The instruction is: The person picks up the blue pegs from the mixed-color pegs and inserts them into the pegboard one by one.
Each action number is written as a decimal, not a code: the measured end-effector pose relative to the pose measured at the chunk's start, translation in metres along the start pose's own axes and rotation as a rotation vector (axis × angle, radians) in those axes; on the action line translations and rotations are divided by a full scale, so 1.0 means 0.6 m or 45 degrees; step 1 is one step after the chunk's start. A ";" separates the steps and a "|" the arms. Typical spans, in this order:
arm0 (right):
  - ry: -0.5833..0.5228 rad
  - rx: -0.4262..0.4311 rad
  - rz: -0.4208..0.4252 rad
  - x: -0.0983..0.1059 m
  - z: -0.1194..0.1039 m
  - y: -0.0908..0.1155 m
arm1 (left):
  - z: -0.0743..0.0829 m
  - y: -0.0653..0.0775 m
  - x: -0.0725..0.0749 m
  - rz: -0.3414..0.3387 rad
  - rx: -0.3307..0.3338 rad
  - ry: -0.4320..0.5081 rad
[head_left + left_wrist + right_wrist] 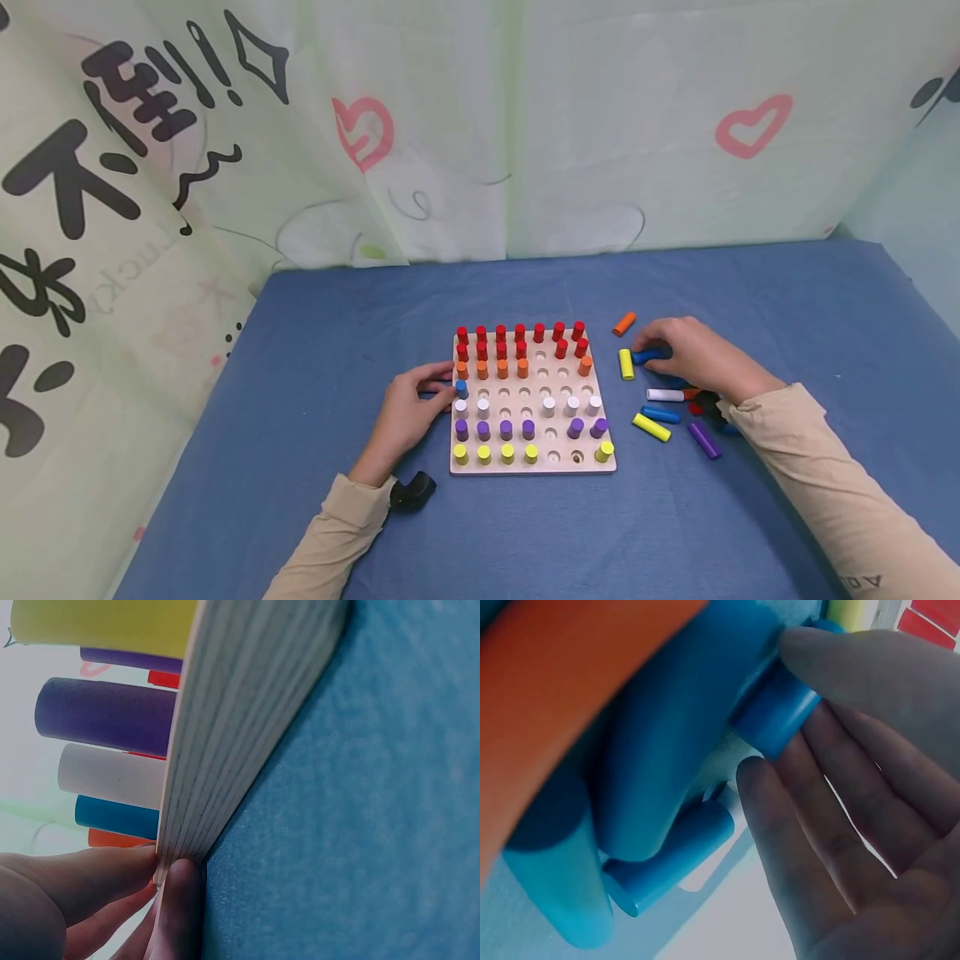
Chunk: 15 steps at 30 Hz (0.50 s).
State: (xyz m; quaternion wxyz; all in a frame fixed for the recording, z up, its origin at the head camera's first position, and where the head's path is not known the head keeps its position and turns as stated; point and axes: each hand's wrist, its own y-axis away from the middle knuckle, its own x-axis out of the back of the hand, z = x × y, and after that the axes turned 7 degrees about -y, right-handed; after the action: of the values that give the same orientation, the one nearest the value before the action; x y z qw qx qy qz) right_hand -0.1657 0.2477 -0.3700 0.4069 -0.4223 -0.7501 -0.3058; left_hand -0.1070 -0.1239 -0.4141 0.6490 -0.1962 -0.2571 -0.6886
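Note:
A wooden pegboard (532, 392) lies on the blue cloth, with rows of red, orange, white, purple and yellow pegs. One blue peg (461, 389) stands at the left end of its middle row. My left hand (408, 408) holds the board's left edge; in the left wrist view the thumb (97, 874) meets the top edge and a fingertip (182, 881) presses the side. Right of the board, my right hand (693, 354) pinches a loose blue peg (780, 709) between thumb and fingers, low over the cloth. Its palm is partly turned to the right wrist camera.
Loose pegs lie around my right hand: an orange peg (624, 323), yellow pegs (626, 364), a white peg (665, 395), another blue peg (660, 414) and a purple peg (704, 440). Some are partly hidden under the wrist. A printed curtain (555, 125) hangs behind the table.

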 end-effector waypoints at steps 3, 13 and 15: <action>0.022 0.001 -0.001 -0.001 -0.001 -0.001 | 0.000 0.000 0.000 -0.001 0.007 -0.005; 0.053 -0.016 -0.020 0.000 -0.003 -0.004 | 0.003 0.000 -0.001 -0.006 0.030 -0.004; 0.060 -0.018 -0.022 0.001 -0.004 -0.004 | 0.003 0.000 -0.002 -0.005 0.028 -0.001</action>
State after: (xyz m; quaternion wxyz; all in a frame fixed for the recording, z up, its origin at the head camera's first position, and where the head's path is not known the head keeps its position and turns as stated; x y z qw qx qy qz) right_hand -0.1673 0.2450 -0.3688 0.4188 -0.4114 -0.7417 -0.3245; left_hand -0.1073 -0.1222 -0.4134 0.6497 -0.1889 -0.2652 -0.6869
